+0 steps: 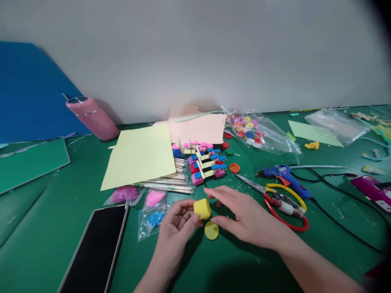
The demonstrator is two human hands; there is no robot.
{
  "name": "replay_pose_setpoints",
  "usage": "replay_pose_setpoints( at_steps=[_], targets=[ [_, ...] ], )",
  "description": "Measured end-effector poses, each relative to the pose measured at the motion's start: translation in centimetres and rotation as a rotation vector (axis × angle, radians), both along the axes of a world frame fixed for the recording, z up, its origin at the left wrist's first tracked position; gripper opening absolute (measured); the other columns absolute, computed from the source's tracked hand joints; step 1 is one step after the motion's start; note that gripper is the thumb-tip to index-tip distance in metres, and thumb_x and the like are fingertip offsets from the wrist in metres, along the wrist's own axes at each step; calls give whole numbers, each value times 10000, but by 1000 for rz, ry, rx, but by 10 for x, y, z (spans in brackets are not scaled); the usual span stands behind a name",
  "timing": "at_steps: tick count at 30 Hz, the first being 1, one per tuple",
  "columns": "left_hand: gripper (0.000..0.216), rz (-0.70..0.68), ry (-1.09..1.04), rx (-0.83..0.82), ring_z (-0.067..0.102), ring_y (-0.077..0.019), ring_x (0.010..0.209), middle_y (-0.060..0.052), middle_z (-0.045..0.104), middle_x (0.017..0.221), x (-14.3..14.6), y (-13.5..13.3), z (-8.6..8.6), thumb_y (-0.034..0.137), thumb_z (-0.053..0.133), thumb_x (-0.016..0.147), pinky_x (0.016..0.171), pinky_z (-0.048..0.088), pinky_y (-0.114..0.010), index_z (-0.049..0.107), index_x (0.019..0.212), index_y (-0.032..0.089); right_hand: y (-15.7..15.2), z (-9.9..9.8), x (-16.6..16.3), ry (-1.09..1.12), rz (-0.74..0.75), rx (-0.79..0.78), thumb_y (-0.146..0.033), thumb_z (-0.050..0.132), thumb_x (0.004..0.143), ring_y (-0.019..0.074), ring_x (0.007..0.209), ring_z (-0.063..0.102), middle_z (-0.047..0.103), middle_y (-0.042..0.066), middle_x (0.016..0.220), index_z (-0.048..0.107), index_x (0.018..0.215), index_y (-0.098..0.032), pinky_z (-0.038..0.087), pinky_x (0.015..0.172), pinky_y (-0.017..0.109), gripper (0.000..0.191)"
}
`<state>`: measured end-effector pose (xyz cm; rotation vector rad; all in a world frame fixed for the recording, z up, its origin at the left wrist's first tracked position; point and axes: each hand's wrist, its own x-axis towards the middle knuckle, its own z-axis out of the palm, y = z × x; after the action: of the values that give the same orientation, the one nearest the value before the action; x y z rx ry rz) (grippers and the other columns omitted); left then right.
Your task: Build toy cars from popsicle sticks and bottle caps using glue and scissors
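Observation:
My left hand [180, 224] pinches a small yellow cylinder [202, 209] between thumb and fingers, a little above the green table. To the right of it, my right hand [240, 213] hovers with its thumb and fingers apart and nothing between them. Below the cylinder a flat yellow-green disc [211, 230] lies on the table, near my right thumb. Beyond my hands stands a group of small assembled pieces [208, 165] in blue, pink, red and cream. An orange bottle cap [234, 168] lies to their right.
Red-and-yellow-handled scissors [287, 207] and a blue glue gun [285, 177] with its cord lie to the right. A phone [94, 248] and clay packets [155, 219] are at left. Behind are yellow paper [142, 156], a pink tumbler [93, 118] and a bag of caps [253, 130].

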<state>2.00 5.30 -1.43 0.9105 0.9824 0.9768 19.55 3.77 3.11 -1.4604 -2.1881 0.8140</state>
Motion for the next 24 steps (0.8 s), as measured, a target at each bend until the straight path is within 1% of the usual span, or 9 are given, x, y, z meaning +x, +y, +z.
replay_pose_setpoints(
  at_steps=[3, 5, 8, 13, 16, 24],
  targets=[
    [201, 14, 49, 47, 553, -115, 619, -7, 610, 726, -1, 0, 0, 248, 663, 678, 595, 455, -224, 599, 850, 165, -1, -6, -2, 92, -72, -22, -336, 493, 847, 191, 972, 515, 569, 58, 1078, 397, 1271, -219, 422, 809, 304, 450],
    [206, -18, 121, 103, 572, -134, 678, -17, 619, 764, -2, 0, -3, 233, 657, 681, 626, 468, -234, 595, 867, 171, -2, -11, -3, 147, -105, -48, -359, 486, 849, 172, 881, 541, 593, 49, 998, 423, 1250, -214, 431, 765, 287, 430],
    [211, -66, 211, 230, 584, -158, 770, -30, 619, 821, -3, -1, -8, 189, 631, 702, 696, 481, -257, 581, 907, 181, -4, -16, -3, 207, -124, -69, -358, 497, 843, 153, 803, 549, 602, 39, 936, 466, 1207, -205, 434, 725, 266, 396],
    [293, -106, 292, 441, 577, -150, 828, -17, 600, 884, -5, -4, -16, 106, 583, 733, 735, 477, -247, 546, 992, 237, -3, -20, 0, 250, -98, -49, -314, 517, 838, 150, 799, 538, 601, 29, 892, 550, 1091, -206, 423, 705, 252, 277],
    [350, -125, 334, 542, 566, -153, 862, -15, 584, 922, -6, -4, -16, 76, 572, 734, 747, 473, -245, 527, 1028, 262, -2, -22, 1, 281, -66, -41, -301, 529, 834, 145, 783, 537, 597, 25, 880, 545, 1099, -211, 422, 702, 250, 280],
    [375, -161, 422, 637, 555, -174, 916, -31, 575, 966, -8, -4, -12, 65, 563, 738, 782, 464, -274, 511, 1050, 265, -1, -23, 4, 285, -33, -13, -294, 530, 836, 140, 802, 539, 608, 20, 952, 531, 1117, -233, 420, 725, 247, 288]
  ],
)
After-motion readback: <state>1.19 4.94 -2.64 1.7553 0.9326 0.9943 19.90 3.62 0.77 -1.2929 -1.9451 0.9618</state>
